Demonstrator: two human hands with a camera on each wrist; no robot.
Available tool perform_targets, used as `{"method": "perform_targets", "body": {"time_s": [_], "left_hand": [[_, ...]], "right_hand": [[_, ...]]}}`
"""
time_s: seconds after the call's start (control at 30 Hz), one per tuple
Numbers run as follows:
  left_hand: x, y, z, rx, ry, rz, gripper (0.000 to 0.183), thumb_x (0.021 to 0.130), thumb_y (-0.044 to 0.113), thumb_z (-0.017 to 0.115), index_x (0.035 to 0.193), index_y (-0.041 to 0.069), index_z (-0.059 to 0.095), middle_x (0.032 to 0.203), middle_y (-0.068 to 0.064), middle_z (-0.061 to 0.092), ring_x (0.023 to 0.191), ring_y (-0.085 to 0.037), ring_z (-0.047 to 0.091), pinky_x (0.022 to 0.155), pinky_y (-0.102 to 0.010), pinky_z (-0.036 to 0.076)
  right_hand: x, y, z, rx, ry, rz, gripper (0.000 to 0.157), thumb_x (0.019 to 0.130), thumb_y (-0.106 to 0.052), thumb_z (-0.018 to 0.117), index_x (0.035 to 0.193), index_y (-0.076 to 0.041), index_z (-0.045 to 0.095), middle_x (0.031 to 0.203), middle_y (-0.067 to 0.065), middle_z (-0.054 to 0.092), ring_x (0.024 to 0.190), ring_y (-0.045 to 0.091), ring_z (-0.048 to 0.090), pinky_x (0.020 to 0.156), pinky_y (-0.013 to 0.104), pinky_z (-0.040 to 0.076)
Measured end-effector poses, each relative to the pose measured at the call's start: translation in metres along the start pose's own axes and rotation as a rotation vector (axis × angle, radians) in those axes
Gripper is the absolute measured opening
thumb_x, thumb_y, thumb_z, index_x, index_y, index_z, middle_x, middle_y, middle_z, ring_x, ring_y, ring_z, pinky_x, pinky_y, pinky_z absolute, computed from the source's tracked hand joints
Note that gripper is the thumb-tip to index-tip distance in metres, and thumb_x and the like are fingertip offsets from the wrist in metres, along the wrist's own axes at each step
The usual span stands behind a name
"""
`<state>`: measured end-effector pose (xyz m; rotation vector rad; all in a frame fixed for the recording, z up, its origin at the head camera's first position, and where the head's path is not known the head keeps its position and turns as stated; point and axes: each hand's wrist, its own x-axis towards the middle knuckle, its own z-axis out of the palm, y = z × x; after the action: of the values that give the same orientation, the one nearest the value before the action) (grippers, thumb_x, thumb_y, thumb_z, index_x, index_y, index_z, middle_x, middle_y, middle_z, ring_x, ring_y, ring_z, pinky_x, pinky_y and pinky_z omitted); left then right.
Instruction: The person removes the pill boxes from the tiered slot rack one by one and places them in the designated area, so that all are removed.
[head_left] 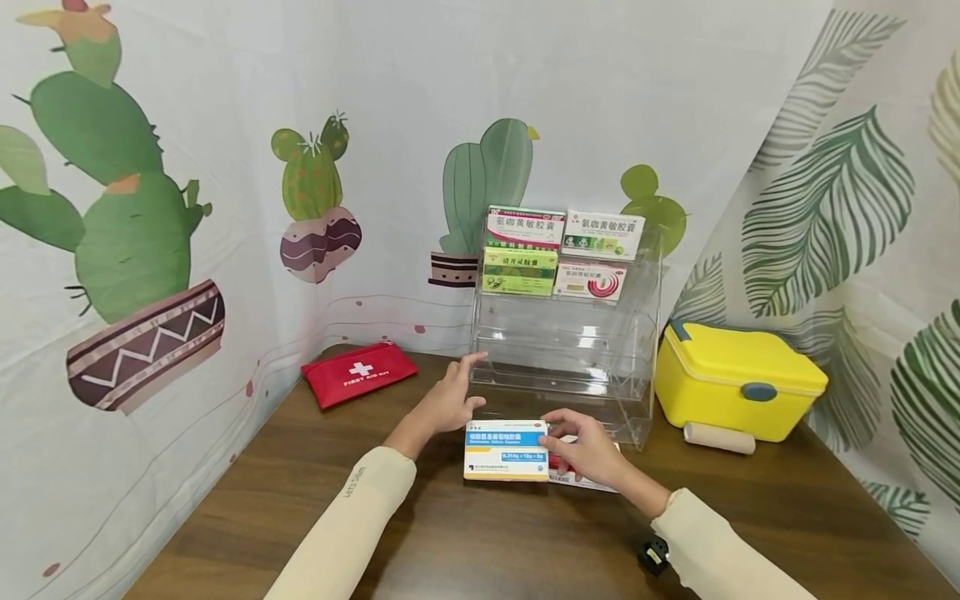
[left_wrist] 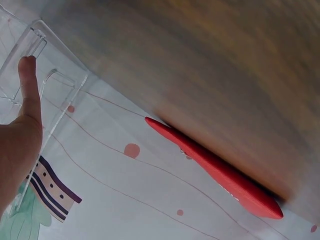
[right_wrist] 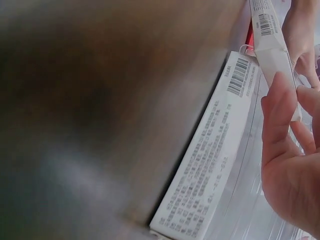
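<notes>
My right hand (head_left: 585, 452) pinches the right end of a white, blue and orange medicine box (head_left: 504, 457), raised with its printed front towards me. In the right wrist view, thumb and fingers grip this box (right_wrist: 272, 47). Partly hidden behind that hand, a red and white medicine box (head_left: 592, 481) lies on the table; its white printed side (right_wrist: 205, 150) shows in the right wrist view. My left hand (head_left: 447, 398) is spread beside the lower left of a clear acrylic display stand (head_left: 570, 367), index finger extended towards it. Whether that finger touches the stand I cannot tell.
Several medicine boxes (head_left: 519, 271) stand on the stand's upper tiers. A red first aid pouch (head_left: 358, 375) lies at the left. To the right are a yellow case (head_left: 738, 383), a beige roll (head_left: 718, 438) and a small black object (head_left: 653, 556).
</notes>
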<state>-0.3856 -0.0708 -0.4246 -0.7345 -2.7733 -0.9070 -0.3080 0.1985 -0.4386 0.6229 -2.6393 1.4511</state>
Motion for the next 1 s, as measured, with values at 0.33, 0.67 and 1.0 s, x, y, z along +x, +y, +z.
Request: {"method": "perform_targets", "body": {"time_s": [0.33, 0.67, 1.0], "left_hand": [[0.000, 0.000, 0.000, -0.014, -0.013, -0.008, 0.080, 0.097, 0.023, 0.064, 0.154, 0.036, 0.009, 0.137, -0.022, 0.039, 0.089, -0.030, 0.059, 0.090, -0.052, 0.050], [0.001, -0.002, 0.001, -0.033, -0.031, 0.013, 0.079, 0.099, 0.023, 0.063, 0.154, 0.036, 0.008, 0.134, -0.021, 0.038, 0.077, -0.026, 0.057, 0.083, -0.048, 0.050], [0.001, -0.005, 0.000, -0.038, -0.020, 0.026, 0.079, 0.098, 0.023, 0.064, 0.154, 0.036, 0.010, 0.134, -0.021, 0.039, 0.081, -0.026, 0.057, 0.085, -0.047, 0.050]], "right_hand": [[0.004, -0.005, 0.007, 0.003, -0.021, 0.007, 0.030, 0.090, -0.018, 0.075, 0.115, -0.008, 0.062, 0.088, 0.009, 0.071, 0.044, 0.019, 0.059, 0.036, 0.029, 0.043], [0.006, -0.002, 0.012, -0.053, 0.042, 0.047, 0.034, 0.091, -0.018, 0.074, 0.119, -0.004, 0.063, 0.086, 0.007, 0.071, 0.043, 0.017, 0.060, 0.035, 0.031, 0.044], [0.004, -0.008, 0.009, -0.094, 0.078, 0.040, 0.032, 0.090, -0.013, 0.073, 0.118, 0.001, 0.064, 0.097, 0.014, 0.073, 0.047, 0.022, 0.064, 0.035, 0.033, 0.045]]}}
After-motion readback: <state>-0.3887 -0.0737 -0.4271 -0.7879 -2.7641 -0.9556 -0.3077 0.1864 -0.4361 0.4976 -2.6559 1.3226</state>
